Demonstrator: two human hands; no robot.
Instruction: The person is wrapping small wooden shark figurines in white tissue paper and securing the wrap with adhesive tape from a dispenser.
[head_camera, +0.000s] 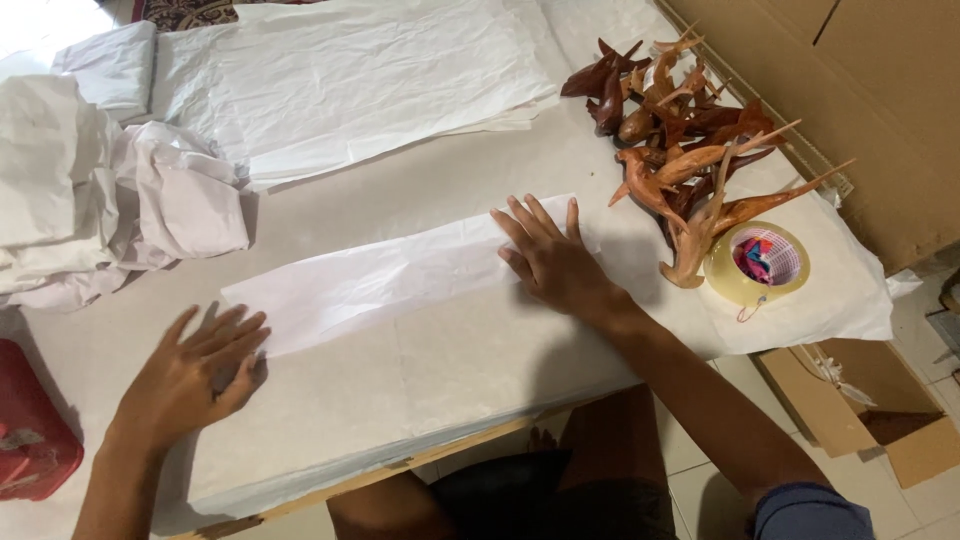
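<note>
In the head view, you are pressing both hands flat on a long folded strip of white paper (385, 280), which is lying across the middle of the counter (470, 350) on top of a wider sheet. Your left hand (195, 375) is resting spread and open on the strip's near left end, fingers splayed, gripping nothing. Your right hand (550, 260) is lying open on the strip's right end, palm down, also holding nothing, only pinning the paper.

Just beyond the strip's right end, a pile of carved wooden fish figures (690, 150) is sitting with thin pointed fins sticking out, and a roll of clear tape (757, 262) is touching the pile's near edge. Past the strip's far side a stack of flat white sheets (370, 80) is lying, and to the strip's left crumpled paper (110, 190) is heaped.

As a judgement: the strip is thin and only held by flat palms, so uneven pressure could be creasing or tearing it. Your right hand is working near the figures, and a sideways sweep could be knocking a fin or pushing the tape off the counter's edge.
</note>
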